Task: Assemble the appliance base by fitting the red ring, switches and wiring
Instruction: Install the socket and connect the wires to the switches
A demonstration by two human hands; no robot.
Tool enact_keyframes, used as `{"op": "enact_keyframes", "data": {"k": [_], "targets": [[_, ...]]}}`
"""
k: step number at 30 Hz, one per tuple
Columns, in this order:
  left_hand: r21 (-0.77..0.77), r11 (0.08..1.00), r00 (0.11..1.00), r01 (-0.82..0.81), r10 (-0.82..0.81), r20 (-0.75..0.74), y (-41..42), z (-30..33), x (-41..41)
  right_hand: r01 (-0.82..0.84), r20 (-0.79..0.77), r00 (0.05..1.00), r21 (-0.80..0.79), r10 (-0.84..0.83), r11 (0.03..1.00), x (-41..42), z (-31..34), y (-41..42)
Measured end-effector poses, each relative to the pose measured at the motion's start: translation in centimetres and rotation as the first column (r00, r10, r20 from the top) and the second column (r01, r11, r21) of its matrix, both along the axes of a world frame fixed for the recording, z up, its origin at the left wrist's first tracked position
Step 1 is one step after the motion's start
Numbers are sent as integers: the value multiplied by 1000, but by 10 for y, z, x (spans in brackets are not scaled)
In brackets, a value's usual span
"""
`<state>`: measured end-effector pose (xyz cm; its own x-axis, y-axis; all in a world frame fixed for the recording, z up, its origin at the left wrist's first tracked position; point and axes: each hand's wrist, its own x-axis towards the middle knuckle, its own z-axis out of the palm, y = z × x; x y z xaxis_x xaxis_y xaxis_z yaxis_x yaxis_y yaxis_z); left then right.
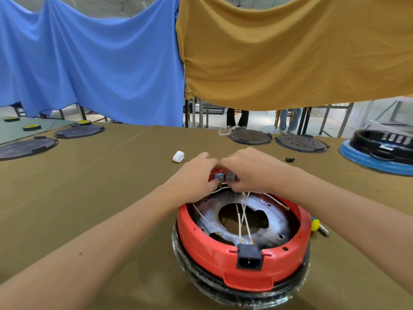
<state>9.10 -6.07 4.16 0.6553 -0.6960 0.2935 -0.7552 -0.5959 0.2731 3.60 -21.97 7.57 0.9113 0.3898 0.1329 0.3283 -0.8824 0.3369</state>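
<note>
Glossy red ring (243,262), both hands' grip on boxy grey switches (224,176)

Both hands crowd the far rim of the red ring (243,262), at 12 o'clock on it, so that side is blocked. White wires (242,217) criss-cross the ring's middle opening. At 6 o'clock the black socket (249,257) juts out. A yellow-handled tool (317,224) lies just beside the ring at 3 o'clock. The tabletop (107,186) from 7 to 11 o'clock lies open, save a white wad (178,156).
</note>
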Motion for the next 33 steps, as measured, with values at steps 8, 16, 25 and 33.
{"op": "enact_keyframes", "data": {"k": [8,16,25,33], "targets": [[22,1000,1000,-17,17,-2,-1,2,0,-4,18,1000,-33,5,999,6,1,0],[32,999,1000,-20,19,8,0,0,0,49,-47,998,281,-37,958,3,-1,-17],[14,1000,1000,-20,20,2,0,-1,0,47,-42,998,113,-42,993,7,-1,-12],[-10,1000,1000,-11,11,3,0,-1,2,44,-42,998,94,-40,995,7,1,-8]]}}
